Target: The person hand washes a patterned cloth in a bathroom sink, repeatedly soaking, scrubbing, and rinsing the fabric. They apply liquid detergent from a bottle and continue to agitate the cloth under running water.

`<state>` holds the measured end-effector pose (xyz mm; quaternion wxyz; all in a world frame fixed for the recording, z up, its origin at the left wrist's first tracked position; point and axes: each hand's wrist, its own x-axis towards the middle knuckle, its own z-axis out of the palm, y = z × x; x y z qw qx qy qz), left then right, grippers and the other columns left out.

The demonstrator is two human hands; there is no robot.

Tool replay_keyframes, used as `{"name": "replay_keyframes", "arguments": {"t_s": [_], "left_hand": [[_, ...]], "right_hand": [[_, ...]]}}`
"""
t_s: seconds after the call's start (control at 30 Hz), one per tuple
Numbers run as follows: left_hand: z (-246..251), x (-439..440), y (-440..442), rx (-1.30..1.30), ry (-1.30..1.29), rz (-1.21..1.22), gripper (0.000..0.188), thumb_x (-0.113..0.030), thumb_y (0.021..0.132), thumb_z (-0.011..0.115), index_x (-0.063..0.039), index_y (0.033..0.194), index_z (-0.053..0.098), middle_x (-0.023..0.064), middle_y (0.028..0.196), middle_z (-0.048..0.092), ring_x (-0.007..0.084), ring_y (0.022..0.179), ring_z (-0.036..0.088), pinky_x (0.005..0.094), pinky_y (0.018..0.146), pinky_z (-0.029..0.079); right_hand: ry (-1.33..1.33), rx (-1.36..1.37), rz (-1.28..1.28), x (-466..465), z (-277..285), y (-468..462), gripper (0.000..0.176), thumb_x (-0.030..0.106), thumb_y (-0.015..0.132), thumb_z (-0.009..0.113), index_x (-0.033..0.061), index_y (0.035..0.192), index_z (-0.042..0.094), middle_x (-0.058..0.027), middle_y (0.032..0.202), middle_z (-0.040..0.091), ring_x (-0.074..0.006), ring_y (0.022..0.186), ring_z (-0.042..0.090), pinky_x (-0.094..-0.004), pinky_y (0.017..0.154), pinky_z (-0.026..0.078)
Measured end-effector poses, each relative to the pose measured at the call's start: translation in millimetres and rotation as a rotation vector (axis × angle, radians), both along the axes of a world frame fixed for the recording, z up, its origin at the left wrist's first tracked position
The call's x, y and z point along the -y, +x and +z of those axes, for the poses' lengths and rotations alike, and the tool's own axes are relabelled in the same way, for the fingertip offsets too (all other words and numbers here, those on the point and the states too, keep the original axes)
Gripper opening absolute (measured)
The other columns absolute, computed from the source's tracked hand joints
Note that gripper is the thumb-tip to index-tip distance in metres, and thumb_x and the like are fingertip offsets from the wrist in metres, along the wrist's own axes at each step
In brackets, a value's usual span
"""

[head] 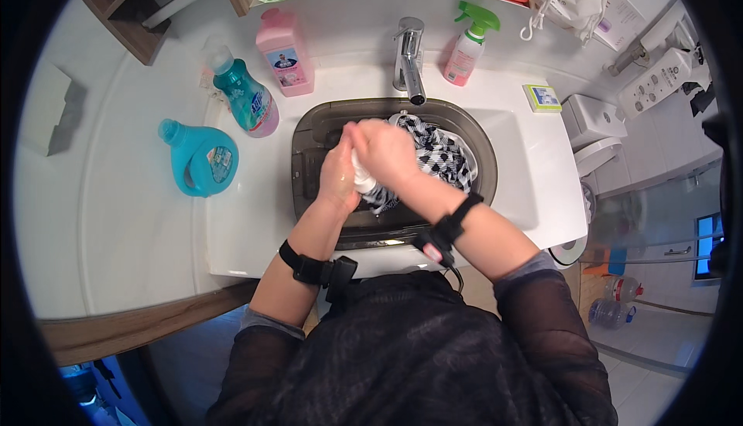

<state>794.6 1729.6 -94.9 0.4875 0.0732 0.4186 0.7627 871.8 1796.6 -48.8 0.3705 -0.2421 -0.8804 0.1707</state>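
My left hand (338, 175) and my right hand (386, 152) are pressed together over a dark translucent plastic basin (489, 185). A bunched piece of white cloth (363, 177) is gripped between them. The right hand lies over the top of it, and the fingers are partly hidden and blurred. A black-and-white checked garment (444, 156) with white parts is heaped in the basin, on the right and under my hands. Whether the white cloth belongs to that garment is not clear. Wet-looking spots show on my left hand.
The basin sits in a white washbasin (516, 153) below a chrome faucet (413, 69). To the left stand a teal detergent jug (200, 159), a teal bottle (246, 98) and a pink bottle (287, 57). A green-topped spray bottle (464, 54) and a small box (542, 98) are on the right.
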Motion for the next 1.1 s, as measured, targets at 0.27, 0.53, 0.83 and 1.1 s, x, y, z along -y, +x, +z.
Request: {"name": "replay_keyframes", "arguments": {"t_s": [0.27,0.53,0.83,1.1], "left_hand": [[13,-1,-3,0.142,0.229,-0.168,0.039,-0.045,0.1,0.048,-0.01,0.111,0.062,0.0023,0.1,0.067,0.0162,0.09,0.066,0.035,0.079,0.052],[27,-2,2,0.132,-0.046,0.006,0.034,-0.045,0.099,0.052,-0.017,0.082,0.059,-0.002,0.076,0.061,0.0116,0.068,0.062,0.0317,0.06,0.05],[17,-3,6,0.221,0.002,-0.018,0.037,-0.046,0.097,0.054,-0.012,0.108,0.063,0.0006,0.097,0.067,0.0153,0.088,0.066,0.0341,0.079,0.052],[29,-4,6,0.192,-0.104,0.066,0.032,-0.046,0.098,0.052,-0.015,0.094,0.06,-0.0015,0.086,0.063,0.0137,0.079,0.063,0.0329,0.071,0.051]], "right_hand": [[0.075,0.045,0.071,-4,-11,-2,0.029,0.029,0.089,0.057,0.0078,0.068,0.061,-0.0114,0.062,0.062,-0.0291,0.059,0.065,-0.044,0.049,0.05],[0.111,0.116,0.24,-3,12,3,0.027,0.029,0.089,0.059,0.006,0.077,0.064,-0.0123,0.07,0.064,-0.0312,0.06,0.063,-0.0417,0.053,0.05],[-0.008,-0.133,0.333,-6,0,-4,0.025,0.027,0.092,0.056,0.004,0.085,0.063,-0.0146,0.065,0.063,-0.0324,0.058,0.064,-0.0436,0.051,0.05],[0.19,0.021,0.302,-19,-10,-6,0.025,0.03,0.09,0.058,0.0098,0.077,0.065,-0.0119,0.066,0.063,-0.0314,0.057,0.063,-0.0434,0.051,0.051]]}}
